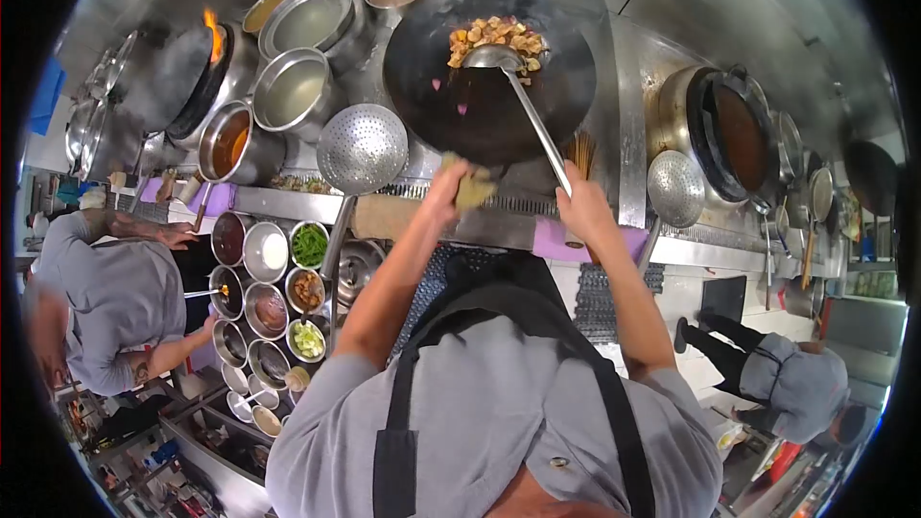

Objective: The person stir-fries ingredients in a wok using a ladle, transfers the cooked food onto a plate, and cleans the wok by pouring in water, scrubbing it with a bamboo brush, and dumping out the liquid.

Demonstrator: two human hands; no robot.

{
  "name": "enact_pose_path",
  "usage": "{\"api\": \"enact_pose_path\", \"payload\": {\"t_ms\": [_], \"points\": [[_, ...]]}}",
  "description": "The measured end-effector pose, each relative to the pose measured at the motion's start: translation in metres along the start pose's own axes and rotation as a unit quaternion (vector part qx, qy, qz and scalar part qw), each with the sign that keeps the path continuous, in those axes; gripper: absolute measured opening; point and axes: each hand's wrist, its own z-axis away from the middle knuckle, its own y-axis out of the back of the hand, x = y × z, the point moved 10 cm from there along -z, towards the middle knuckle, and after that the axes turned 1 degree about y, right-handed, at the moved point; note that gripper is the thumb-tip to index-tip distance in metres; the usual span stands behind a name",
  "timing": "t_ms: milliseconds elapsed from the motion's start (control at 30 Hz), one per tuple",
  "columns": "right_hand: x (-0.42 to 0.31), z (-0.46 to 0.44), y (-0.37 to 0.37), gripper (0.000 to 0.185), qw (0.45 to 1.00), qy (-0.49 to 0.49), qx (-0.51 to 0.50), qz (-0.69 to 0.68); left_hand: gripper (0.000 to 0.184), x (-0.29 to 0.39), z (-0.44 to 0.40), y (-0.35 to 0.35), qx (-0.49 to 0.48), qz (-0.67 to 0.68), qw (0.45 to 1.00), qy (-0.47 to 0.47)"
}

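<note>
**Ladle (pixel 539 123) in the Wok (pixel 484 125)**

My right grip (pixel 585 204) is clamped on the ladle's handle; beyond it, the ladle's bowl touches browned chunks (pixel 501 33). My left grip (pixel 447 192), closed around a yellowish cloth (pixel 474 191), is near the wok's rim, a perforated strainer (pixel 363 149) to its left.

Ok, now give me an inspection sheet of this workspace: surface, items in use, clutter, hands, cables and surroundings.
Surface: shiny grey stainless-steel cooktop, speckled right of the round black metal wok.
Items in use: browned food chunks and a long-handled silver metal ladle in the wok.
Clutter: round silver perforated strainers on either side of the wok; round metal bowls of ingredients at left.
Hands: left hand holds a blurred yellowish cloth by the wok's near rim; right hand grips the ladle's handle.
Cables: nothing seen.
Surroundings: orange flame at far left; a person in a grey shirt at left, another at right.
</note>
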Motion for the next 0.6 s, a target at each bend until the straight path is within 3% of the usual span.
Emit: {"api": "enact_pose_path", "payload": {"t_ms": [100,267,367,500,600], "points": [[-0.008,0.015,0.012,0.051,0.999,0.014,0.034,-0.031,0.017,0.003,0.028,-0.005,-0.003,-0.001,1.0,-0.014],[-0.01,0.037,0.028,0.048,0.991,0.001,-0.054,-0.125,0.022,0.021,-0.024,-0.014,-0.008,0.0,0.998,0.055],[-0.026,0.042,0.056,0.043,0.987,0.036,-0.122,-0.102,0.023,0.03,0.008,-0.045,-0.009,0.016,0.998,0.065],[-0.008,0.019,0.033,0.045,0.992,0.061,-0.083,-0.069,0.023,0.024,-0.024,-0.037,0.003,0.023,0.995,0.093],[0.001,-0.008,0.019,0.049,0.998,0.046,-0.013,-0.05,0.026,0.007,-0.021,-0.009,0.002,-0.011,1.0,0.001]]}}
